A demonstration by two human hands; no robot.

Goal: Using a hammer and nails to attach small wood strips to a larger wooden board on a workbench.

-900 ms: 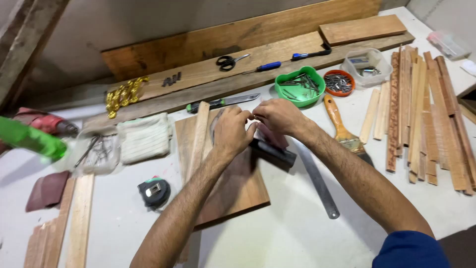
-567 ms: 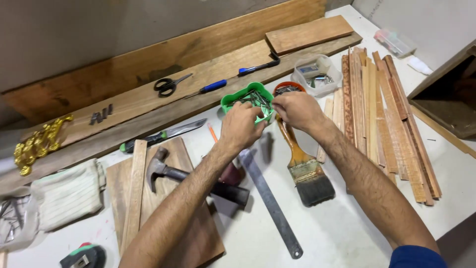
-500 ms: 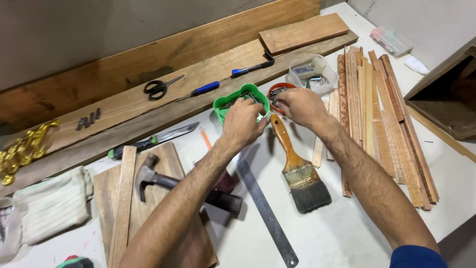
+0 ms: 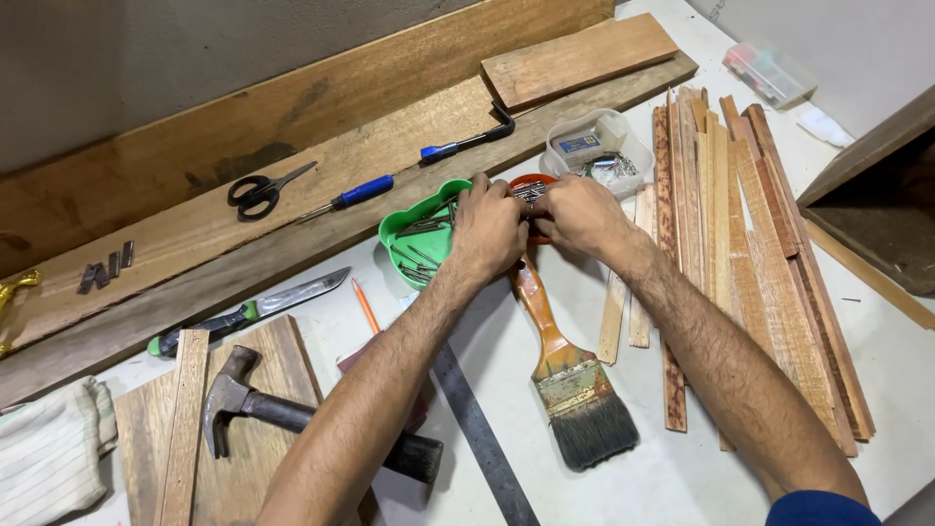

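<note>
My left hand (image 4: pixel 487 232) and my right hand (image 4: pixel 577 216) meet over a small orange-red round tub (image 4: pixel 529 185) of small metal pieces, fingers curled down into it. What the fingers pinch is hidden. Left of it, touching my left hand, stands a green bowl (image 4: pixel 411 230) holding several long nails. A clear plastic tub (image 4: pixel 596 148) with a small box and metal bits sits just behind my right hand. A paint brush (image 4: pixel 568 378) with a wooden handle lies below the hands, bristles toward me.
A claw hammer (image 4: pixel 292 414) rests on a wood board (image 4: pixel 255 429) at lower left, a steel ruler (image 4: pixel 479 438) beside it. Thin wood strips (image 4: pixel 750 234) lie in a pile at right. Scissors (image 4: pixel 261 189), a blue screwdriver (image 4: pixel 353 195), a knife (image 4: pixel 255 310) and an orange pencil (image 4: pixel 365 306) lie by the long planks (image 4: pixel 292 127).
My view has swung right from the board with the hammer. Both hands left the board, moved up and right, and now reach into the orange-red tub.
</note>
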